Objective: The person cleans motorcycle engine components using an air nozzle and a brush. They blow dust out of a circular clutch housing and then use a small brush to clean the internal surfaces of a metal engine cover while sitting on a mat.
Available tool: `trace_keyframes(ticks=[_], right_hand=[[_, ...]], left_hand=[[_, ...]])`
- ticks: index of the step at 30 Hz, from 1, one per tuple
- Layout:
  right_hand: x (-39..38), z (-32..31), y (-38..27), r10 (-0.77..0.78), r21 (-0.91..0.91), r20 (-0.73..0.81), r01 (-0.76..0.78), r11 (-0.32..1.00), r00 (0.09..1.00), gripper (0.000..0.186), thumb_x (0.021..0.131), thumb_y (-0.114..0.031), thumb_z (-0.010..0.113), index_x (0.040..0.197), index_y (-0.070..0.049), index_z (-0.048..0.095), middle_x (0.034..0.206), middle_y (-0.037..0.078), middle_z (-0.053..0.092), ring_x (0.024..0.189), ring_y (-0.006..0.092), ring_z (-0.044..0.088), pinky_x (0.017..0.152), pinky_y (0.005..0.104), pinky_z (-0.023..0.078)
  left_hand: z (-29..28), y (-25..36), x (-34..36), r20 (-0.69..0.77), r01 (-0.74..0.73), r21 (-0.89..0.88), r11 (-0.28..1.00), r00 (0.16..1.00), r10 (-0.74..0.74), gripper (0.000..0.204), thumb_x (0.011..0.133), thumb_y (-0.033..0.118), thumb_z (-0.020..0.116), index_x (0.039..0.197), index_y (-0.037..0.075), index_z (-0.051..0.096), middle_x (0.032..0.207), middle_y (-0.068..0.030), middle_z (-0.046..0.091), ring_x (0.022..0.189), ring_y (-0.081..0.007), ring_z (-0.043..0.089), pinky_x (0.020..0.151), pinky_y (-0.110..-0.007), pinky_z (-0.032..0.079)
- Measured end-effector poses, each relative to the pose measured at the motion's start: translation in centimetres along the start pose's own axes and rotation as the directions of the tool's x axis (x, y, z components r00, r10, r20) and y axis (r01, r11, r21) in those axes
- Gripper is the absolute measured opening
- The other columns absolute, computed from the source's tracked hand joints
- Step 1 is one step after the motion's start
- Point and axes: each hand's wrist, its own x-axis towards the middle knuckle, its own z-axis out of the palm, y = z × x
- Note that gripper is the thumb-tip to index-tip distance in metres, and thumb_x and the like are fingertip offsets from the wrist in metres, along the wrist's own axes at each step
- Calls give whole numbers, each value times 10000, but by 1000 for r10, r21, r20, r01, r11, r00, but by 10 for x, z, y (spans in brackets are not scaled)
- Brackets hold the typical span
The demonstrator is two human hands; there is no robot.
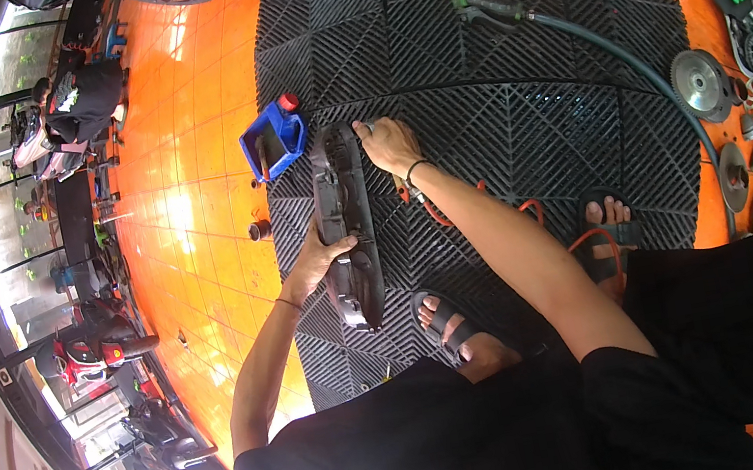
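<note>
2 hands point(314, 263) point(389, 141) gripping dark engine cover point(345, 225), black mat point(515, 112)

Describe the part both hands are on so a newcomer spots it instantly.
On the black grid floor mat at centre, find the long dark grey metal engine cover standing on edge. The left hand grips its middle, the right hand its far end. A cut-open blue plastic jug sits beside it.

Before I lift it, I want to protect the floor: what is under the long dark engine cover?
The engine cover rests on black ribbed floor tiles, steadied by the left hand and right hand. Anything directly beneath the cover is hidden.
</note>
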Motion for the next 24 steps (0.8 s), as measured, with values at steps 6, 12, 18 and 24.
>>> trace_keyframes(ticks=[6, 12, 18, 24], right_hand=[[6, -6, -10, 11, -25, 96, -9, 1000, 995, 632, 1048, -482, 505, 860, 86, 707, 917, 328, 701, 929, 502, 700, 868, 541, 546], [11, 4, -9, 9, -54, 35, -7, 999, 999, 666, 1050, -484, 495, 780, 89, 700, 831, 319, 701, 882, 499, 711, 847, 547, 551], [8, -3, -15, 45, -137, 195, -18, 990, 980, 576, 1035, -476, 522, 1004, 59, 734, 1068, 299, 707, 1075, 475, 684, 965, 526, 537], [12, -6, -5, 109, -70, 243, -95, 993, 964, 559, 1036, -475, 519, 1062, 31, 757, 1180, 289, 706, 1145, 455, 675, 1024, 500, 520]], left_hand=[[2, 2, -1, -27, 5, 3, 1000, 1000, -5, 1086, 811, 209, 910, 1611, 13, 202, 1422, -145, 535, 1288, -251, 560, 1128, -407, 469], [1, 3, -2, -17, -8, -16, 1000, 1000, 7, 1117, 804, 195, 912, 1628, 29, 177, 1465, -150, 510, 1318, -254, 544, 1137, -415, 465], [-4, 0, -1, -12, 7, 3, 1000, 1000, -7, 1146, 787, 207, 925, 1632, 36, 171, 1477, -147, 496, 1323, -254, 536, 1136, -412, 466], [-4, 3, -6, -16, 43, -33, 999, 999, -44, 1123, 805, 206, 910, 1626, 15, 167, 1462, -157, 511, 1314, -247, 544, 1130, -415, 467]])
